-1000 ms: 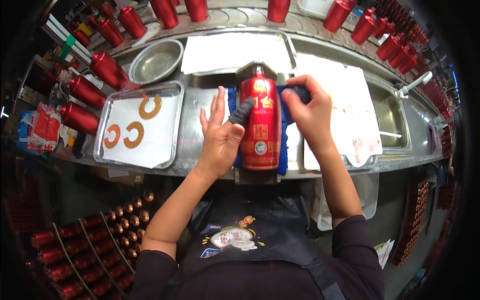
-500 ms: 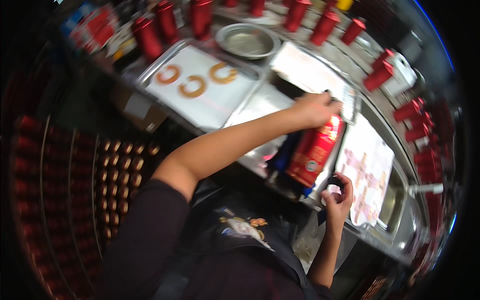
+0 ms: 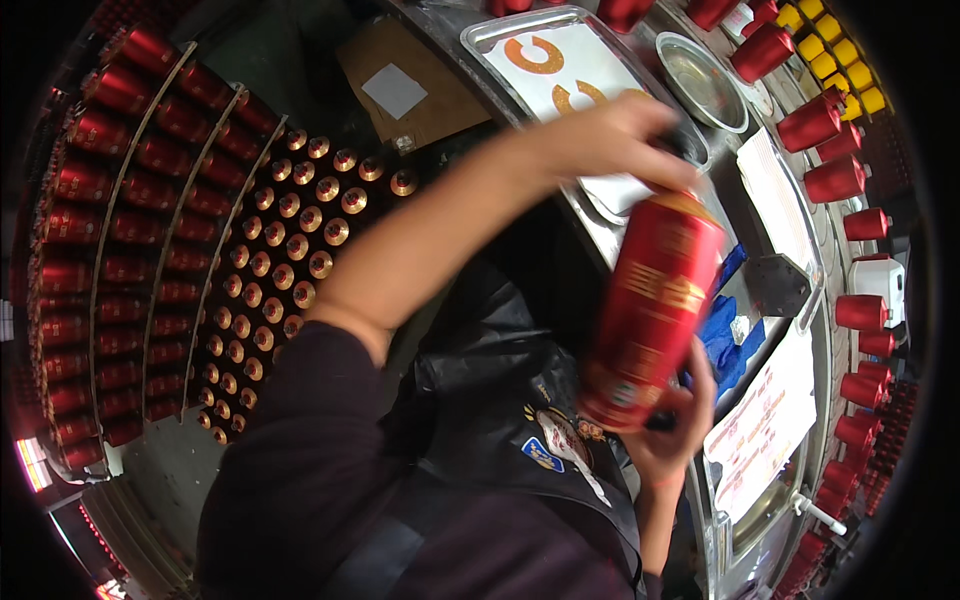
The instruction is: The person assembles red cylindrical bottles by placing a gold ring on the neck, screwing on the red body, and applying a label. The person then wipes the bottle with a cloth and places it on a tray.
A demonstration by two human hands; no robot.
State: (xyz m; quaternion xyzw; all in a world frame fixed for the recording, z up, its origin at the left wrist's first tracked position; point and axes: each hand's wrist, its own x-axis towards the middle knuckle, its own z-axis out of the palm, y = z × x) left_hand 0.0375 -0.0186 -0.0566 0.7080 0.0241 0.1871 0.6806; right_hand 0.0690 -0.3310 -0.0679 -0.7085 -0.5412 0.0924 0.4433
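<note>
Red bottle (image 3: 655, 300) tilted left of the blue cloth (image 3: 727, 345), your left hand (image 3: 638, 140) closed round its top, your right hand (image 3: 685, 425) half-curled by its base, hold impossible to tell

Left arm (image 3: 440, 230) slants out rightward, left hand (image 3: 640, 138) curled, right hand (image 3: 682, 428) cupped.

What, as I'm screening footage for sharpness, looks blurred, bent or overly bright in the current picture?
Head view: motion blur softens the left hand and the glossy red cylindrical bottle; head view: the white paper sheet with red print is partly washed out; head view: fisheye distortion bows the edge of the grey metal counter.
</note>
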